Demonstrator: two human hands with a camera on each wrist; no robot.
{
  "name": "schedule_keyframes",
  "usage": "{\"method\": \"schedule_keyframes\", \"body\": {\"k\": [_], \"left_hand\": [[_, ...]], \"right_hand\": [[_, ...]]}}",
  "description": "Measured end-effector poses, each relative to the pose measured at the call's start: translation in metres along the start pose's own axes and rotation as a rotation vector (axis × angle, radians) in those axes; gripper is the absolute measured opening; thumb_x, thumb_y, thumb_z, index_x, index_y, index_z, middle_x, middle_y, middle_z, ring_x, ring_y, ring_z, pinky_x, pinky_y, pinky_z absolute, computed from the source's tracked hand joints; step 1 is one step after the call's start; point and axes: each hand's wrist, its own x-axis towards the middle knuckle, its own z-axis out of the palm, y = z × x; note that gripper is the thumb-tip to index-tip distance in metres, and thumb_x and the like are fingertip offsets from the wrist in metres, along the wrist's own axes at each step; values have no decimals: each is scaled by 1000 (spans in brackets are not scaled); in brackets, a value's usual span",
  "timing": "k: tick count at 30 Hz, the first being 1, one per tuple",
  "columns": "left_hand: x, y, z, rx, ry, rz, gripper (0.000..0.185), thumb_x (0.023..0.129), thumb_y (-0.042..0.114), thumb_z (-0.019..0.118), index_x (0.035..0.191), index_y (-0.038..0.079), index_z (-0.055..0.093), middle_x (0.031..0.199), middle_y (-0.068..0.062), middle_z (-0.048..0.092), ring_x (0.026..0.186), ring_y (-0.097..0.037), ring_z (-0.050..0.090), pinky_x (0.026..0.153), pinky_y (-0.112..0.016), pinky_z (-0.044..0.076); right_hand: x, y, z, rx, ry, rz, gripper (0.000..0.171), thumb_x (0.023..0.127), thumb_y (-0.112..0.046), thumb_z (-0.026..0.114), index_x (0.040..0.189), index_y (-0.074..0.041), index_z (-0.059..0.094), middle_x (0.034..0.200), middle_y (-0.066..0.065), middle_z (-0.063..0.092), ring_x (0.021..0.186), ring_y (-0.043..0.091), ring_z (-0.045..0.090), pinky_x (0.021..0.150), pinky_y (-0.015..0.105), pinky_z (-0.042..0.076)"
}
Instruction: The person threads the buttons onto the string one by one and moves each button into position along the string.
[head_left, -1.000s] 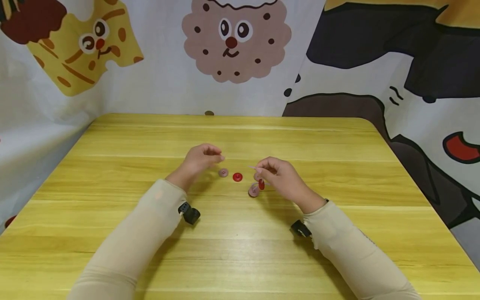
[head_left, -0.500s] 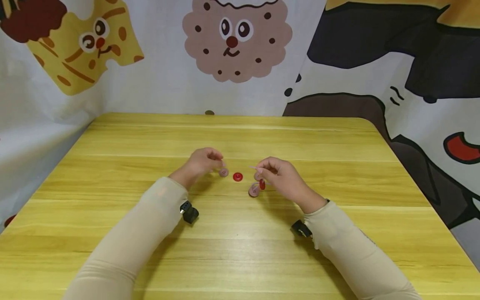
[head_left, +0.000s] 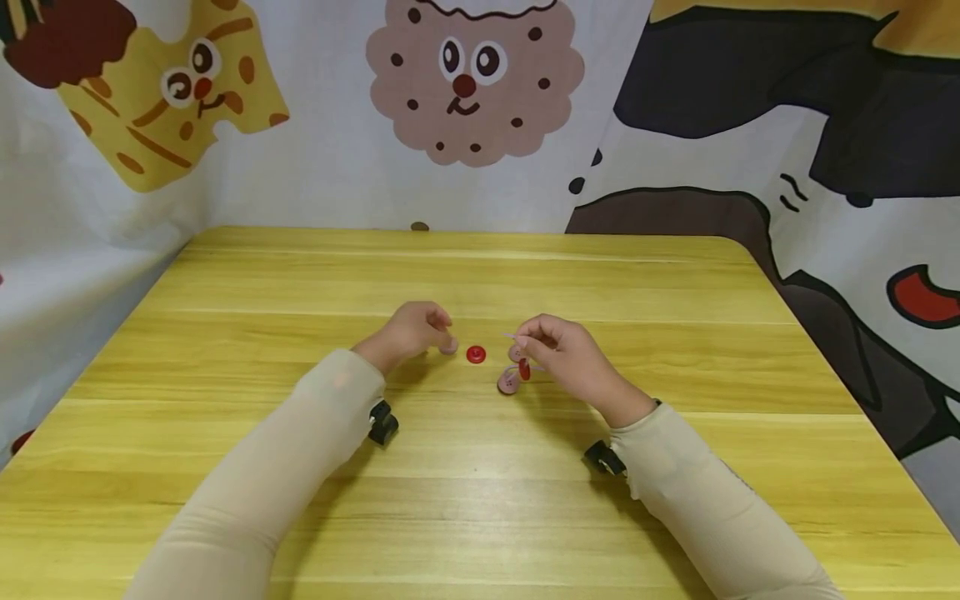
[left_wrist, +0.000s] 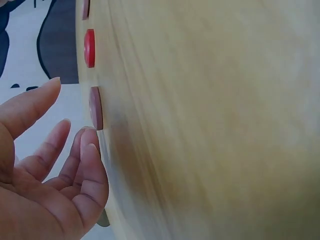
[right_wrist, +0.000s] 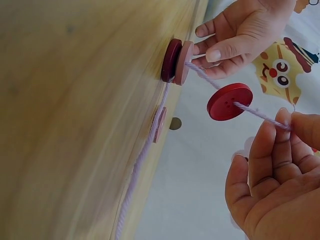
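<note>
My right hand point(head_left: 558, 350) pinches a lilac string point(right_wrist: 260, 116) between thumb and fingers. On it hangs a red button point(right_wrist: 230, 102), tilted above the table. Farther down, the string meets a pink button point(head_left: 508, 382); in the right wrist view a dark red button point(right_wrist: 171, 61) lies against that pink one. My left hand point(head_left: 411, 333) has its fingertips at another pink button point(left_wrist: 96, 108) lying on the table. In the left wrist view its thumb stands apart from that button, with the fingers loosely bent beside it.
A loose red button point(head_left: 476, 354) lies between the hands. Another pink button point(head_left: 516, 353) lies partly behind the right fingers. The wooden table point(head_left: 465, 500) ends at a cartoon-printed cloth point(head_left: 315, 183) behind it.
My left hand has come down and to the right onto the left pink button, now partly covering it. The right hand stays almost still with the string and red button.
</note>
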Motion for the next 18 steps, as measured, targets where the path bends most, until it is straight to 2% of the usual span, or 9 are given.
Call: {"method": "schedule_keyframes", "body": {"k": [8, 13, 18], "left_hand": [[0, 1, 0, 58, -24, -4, 38, 84, 5, 73, 116, -6, 55, 117, -17, 56, 107, -28, 51, 93, -39, 44], [2, 0, 1, 72, -29, -8, 37, 85, 6, 73, 115, -5, 56, 115, -16, 56, 104, -27, 51, 90, -37, 46], [4, -2, 1, 126, -41, 16, 34, 85, 7, 73, 112, -6, 57, 110, -15, 57, 100, -26, 52, 86, -35, 47]], "right_hand": [[0, 2, 0, 9, 0, -6, 16, 99, -9, 54, 103, 4, 62, 97, 19, 69, 84, 20, 61, 74, 28, 47], [1, 3, 0, 13, -1, -8, 16, 99, -9, 54, 103, 4, 62, 96, 19, 69, 84, 23, 61, 73, 28, 47], [1, 3, 0, 6, 2, -4, 17, 99, -10, 54, 103, 3, 63, 96, 19, 69, 86, 32, 60, 71, 29, 46]]}}
